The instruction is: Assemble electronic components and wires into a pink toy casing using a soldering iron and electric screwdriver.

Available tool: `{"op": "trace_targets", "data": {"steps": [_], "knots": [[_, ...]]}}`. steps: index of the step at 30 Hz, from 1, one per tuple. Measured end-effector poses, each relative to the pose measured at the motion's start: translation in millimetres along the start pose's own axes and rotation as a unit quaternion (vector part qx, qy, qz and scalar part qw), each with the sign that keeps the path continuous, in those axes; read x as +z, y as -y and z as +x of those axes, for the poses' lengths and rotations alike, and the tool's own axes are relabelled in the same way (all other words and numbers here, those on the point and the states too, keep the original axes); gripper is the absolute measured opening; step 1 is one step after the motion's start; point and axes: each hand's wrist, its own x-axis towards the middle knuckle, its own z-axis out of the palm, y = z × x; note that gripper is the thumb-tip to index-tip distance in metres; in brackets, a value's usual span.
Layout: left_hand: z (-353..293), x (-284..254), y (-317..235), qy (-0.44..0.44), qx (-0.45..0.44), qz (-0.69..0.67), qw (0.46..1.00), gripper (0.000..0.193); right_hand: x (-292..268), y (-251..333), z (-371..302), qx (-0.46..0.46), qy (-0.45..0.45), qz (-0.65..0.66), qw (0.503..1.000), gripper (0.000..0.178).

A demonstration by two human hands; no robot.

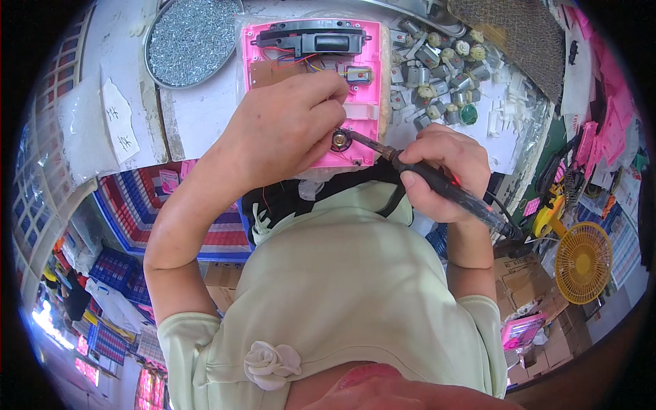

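Observation:
A pink plastic housing [369,119] lies on the table edge in front of me. Inside it are a black plastic unit [311,42] with red and blue wires, a brown board [268,72], a small motor [359,74] and a round speaker-like part [340,141]. My left hand [283,126] rests over the housing's left side, its fingers pinched together beside the round part. Whatever those fingertips hold is hidden. My right hand [447,164] grips a soldering iron [441,186] by its dark handle, with the tip at the round part's upper edge.
Small motors [437,75] are heaped right of the housing, near white plastic pieces [509,113]. A round metal tray of screws [195,41] stands at the back left. On the right are a yellow fan [583,263] and the iron's cord [506,208]. Blue-and-red crates [147,219] stand below the table's left side.

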Motion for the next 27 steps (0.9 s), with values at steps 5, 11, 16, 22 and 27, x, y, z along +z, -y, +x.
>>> {"op": "trace_targets", "data": {"steps": [5, 11, 16, 22, 27], "knots": [[0.2, -0.7, -0.6, 0.012, -0.006, 0.005, 1.0, 0.015, 1.1, 4.0, -1.8, 0.037, -0.009, -0.005, 0.999, 0.022], [0.9, -0.4, -1.0, -0.003, 0.001, 0.002, 1.0, 0.022, -3.9, 6.9, -2.5, 0.007, -0.062, 0.012, 0.998, 0.021], [1.3, -0.8, -0.5, 0.004, 0.0, 0.001, 1.0, 0.022, -5.9, 6.9, -5.3, 0.007, -0.077, 0.012, 0.997, 0.02], [1.5, -3.1, -1.5, 0.02, -0.007, 0.0, 1.0, 0.014, -7.8, 6.7, -8.4, 0.055, -0.034, 0.027, 0.998, 0.023], [-0.1, -3.6, -1.8, 0.026, -0.012, -0.005, 1.0, 0.014, -13.6, 3.6, -16.5, 0.114, 0.004, 0.088, 0.99, 0.026]]}}
